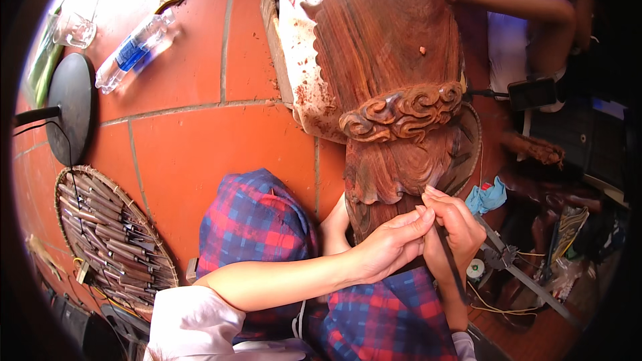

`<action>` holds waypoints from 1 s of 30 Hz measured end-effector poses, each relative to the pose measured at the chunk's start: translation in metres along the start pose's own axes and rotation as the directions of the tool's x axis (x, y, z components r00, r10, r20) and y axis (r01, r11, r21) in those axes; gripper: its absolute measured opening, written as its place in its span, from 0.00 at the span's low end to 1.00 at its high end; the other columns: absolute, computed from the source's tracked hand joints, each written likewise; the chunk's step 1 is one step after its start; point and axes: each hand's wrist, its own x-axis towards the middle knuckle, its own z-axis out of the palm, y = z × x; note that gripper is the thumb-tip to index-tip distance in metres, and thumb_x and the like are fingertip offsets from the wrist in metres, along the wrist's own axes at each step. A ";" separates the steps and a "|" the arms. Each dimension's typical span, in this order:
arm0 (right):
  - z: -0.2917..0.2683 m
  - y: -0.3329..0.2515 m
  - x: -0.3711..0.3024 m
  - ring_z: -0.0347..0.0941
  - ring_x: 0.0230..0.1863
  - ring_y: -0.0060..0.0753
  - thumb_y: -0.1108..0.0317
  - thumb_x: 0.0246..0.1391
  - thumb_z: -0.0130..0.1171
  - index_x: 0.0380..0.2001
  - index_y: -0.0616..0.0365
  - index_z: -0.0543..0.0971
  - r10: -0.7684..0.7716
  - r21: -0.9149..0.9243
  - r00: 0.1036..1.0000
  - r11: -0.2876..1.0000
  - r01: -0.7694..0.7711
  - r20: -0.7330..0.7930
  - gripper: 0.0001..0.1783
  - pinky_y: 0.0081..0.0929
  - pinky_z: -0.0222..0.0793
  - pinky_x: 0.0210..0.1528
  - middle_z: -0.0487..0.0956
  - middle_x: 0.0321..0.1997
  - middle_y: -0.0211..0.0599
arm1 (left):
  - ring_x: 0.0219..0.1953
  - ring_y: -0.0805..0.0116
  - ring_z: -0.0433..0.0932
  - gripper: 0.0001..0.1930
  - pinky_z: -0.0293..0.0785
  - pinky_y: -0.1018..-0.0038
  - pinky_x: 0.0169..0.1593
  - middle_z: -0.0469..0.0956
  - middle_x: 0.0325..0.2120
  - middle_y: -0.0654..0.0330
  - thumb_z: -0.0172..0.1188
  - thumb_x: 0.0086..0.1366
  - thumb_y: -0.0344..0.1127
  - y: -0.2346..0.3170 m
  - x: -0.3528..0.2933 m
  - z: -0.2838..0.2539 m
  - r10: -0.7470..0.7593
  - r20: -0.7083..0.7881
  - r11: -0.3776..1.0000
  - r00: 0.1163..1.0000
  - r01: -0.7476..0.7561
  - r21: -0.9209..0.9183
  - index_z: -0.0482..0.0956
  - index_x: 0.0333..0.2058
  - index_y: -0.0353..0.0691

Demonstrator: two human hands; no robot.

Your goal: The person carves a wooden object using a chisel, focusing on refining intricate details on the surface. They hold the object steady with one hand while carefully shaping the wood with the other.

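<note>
So the right hand (460, 228) had a thin dark tool (449, 259) gripped, lower right of center. Left hand (389, 247) was pinched closed beside it, carved wood (388, 40) up top.

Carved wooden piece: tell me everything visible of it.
The carved wooden piece looks reddish-brown, with darker streaked grain. Its broad far part has a scalloped left edge; a raised band of curling scrolls crosses it, and the nearer part ends in a wavy edge. It lies face up, overlapping a stained white cloth. The left hand and right hand are at its near end; any contact is unclear.
</note>
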 end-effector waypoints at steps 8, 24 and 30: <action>-0.001 0.000 -0.002 0.81 0.39 0.41 0.83 0.43 0.59 0.32 0.67 0.80 0.009 0.001 1.000 1.000 -0.009 0.023 0.09 0.29 0.77 0.43 0.82 0.34 0.47 | 0.58 0.73 0.65 0.21 0.59 0.72 0.63 0.67 0.55 0.60 0.42 0.75 0.44 -0.001 -0.001 -0.007 -0.025 0.013 1.000 1.000 0.025 0.000 0.63 0.58 0.36; 0.009 -0.002 -0.009 0.81 0.39 0.40 0.84 0.47 0.58 0.32 0.68 0.79 0.077 0.122 0.995 0.990 -0.068 -0.065 0.07 0.29 0.76 0.43 0.81 0.34 0.46 | 0.54 0.76 0.68 0.20 0.63 0.73 0.61 0.71 0.51 0.62 0.43 0.74 0.46 0.005 -0.003 -0.005 -0.033 0.064 0.996 0.997 0.028 0.080 0.68 0.54 0.36; 0.012 -0.002 -0.011 0.81 0.40 0.42 0.83 0.48 0.58 0.32 0.68 0.79 0.079 0.030 0.987 0.997 -0.076 -0.138 0.07 0.31 0.76 0.44 0.82 0.34 0.47 | 0.56 0.75 0.67 0.21 0.62 0.73 0.61 0.70 0.52 0.63 0.43 0.74 0.47 0.008 0.006 -0.002 -0.083 0.068 0.987 0.994 0.072 0.142 0.68 0.55 0.37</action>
